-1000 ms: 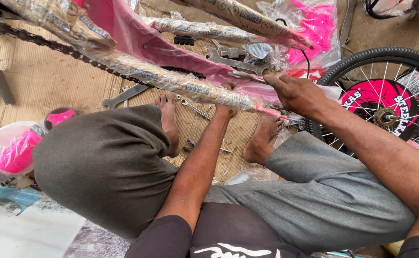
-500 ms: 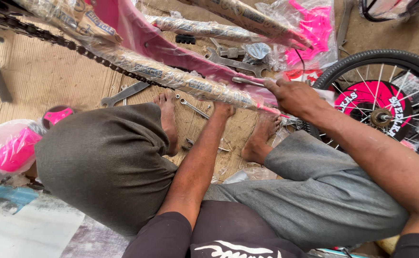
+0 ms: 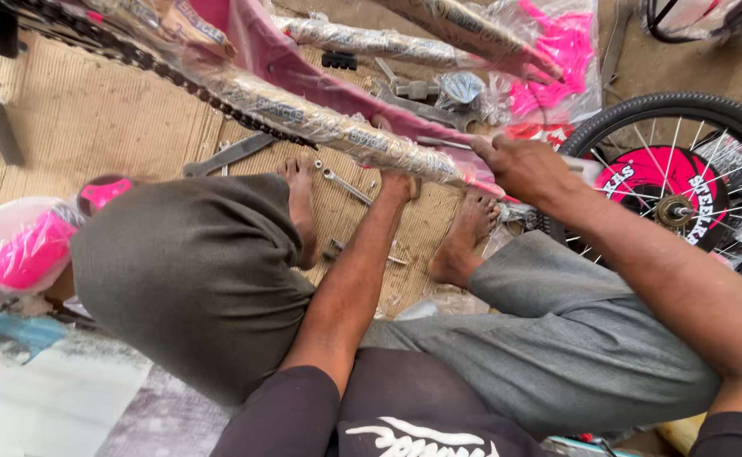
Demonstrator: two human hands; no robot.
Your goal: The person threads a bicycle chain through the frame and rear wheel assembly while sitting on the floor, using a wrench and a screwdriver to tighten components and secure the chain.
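Gripping plastic-wrapped frame tube (image 3: 346,135); right hand (image 3: 523,169)

spoked wheel (image 3: 684,182) | loose wrench (image 3: 229,156) | pink part in plastic bag (image 3: 17,247)

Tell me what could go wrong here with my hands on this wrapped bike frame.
The left hand sits under the plastic-wrapped frame tube, close to the chain; fingers could get pinched or greased. The right hand seems to work a thin tool at the frame's end; a slip might jab the bare feet below. Loose wrenches on the cardboard lie near the toes.
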